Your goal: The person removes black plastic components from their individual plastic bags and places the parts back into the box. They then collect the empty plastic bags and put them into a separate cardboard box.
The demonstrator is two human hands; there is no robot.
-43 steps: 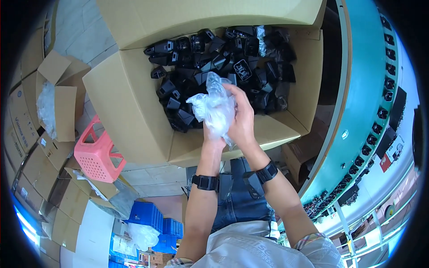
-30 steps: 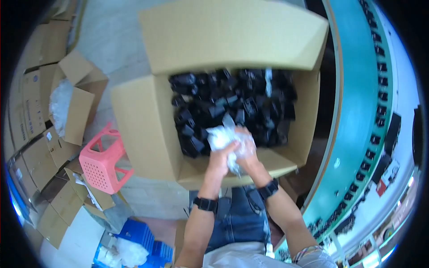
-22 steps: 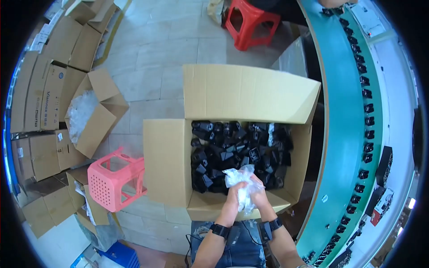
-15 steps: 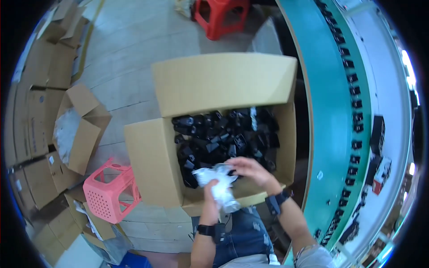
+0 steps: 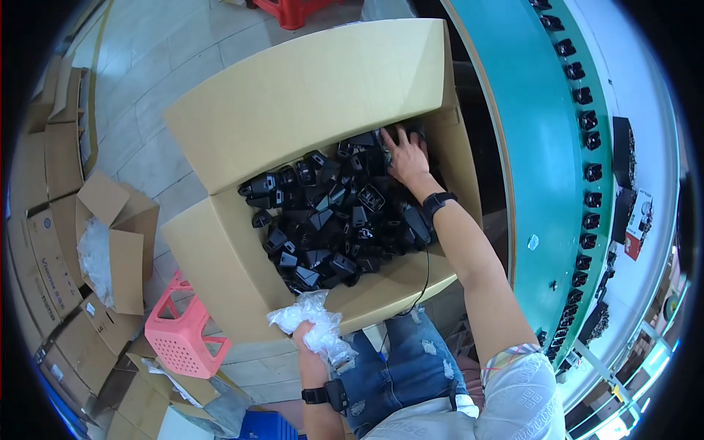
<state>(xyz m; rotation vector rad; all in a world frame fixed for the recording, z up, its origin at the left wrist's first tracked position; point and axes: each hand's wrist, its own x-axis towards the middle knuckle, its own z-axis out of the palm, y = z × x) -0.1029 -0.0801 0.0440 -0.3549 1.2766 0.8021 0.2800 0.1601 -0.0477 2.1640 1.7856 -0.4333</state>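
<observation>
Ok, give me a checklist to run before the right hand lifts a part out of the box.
1. Right hand on the black parts at the far right corner of the box: ok.
2. Fingers closed on one part: cannot tell, the fingers lie spread over the pile.
3. Left hand holding the crumpled plastic bag, at the near edge outside the box: ok.
4. Bag open to take a part: not ok, it is bunched up.
5. Box flaps folded back, parts reachable: ok.
6. Thin black cable over the near wall free of the right arm: cannot tell.
</observation>
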